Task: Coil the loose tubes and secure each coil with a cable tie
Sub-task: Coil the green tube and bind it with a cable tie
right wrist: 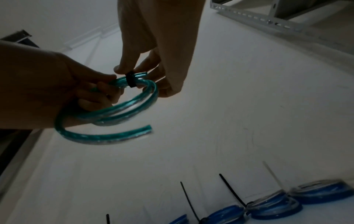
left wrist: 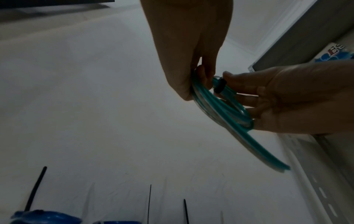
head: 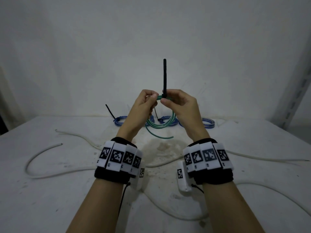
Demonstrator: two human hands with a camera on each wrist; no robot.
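I hold a green tube coil (head: pixel 162 121) up above the table, its loose end (head: pixel 165 137) curling out below. My left hand (head: pixel 154 96) grips the top of the coil (left wrist: pixel 226 106) with curled fingers. A black cable tie (head: pixel 165 76) is wrapped round the coil's top, and its long tail stands straight up. My right hand (head: pixel 165 100) pinches the tie (right wrist: pixel 130 80) between thumb and forefinger where it circles the green coil (right wrist: pixel 124 112). The tie's band (left wrist: pixel 220 86) sits tight round the strands.
Several blue coils (head: pixel 208 122) with ties (head: pixel 110 111) lie along the table's back edge, also seen low in the right wrist view (right wrist: pixel 273 207). Loose white tubes (head: pixel 50 148) (head: pixel 262 158) snake over the stained white table (head: pixel 33 199). A slotted metal rack post (head: pixel 296 91) stands at right.
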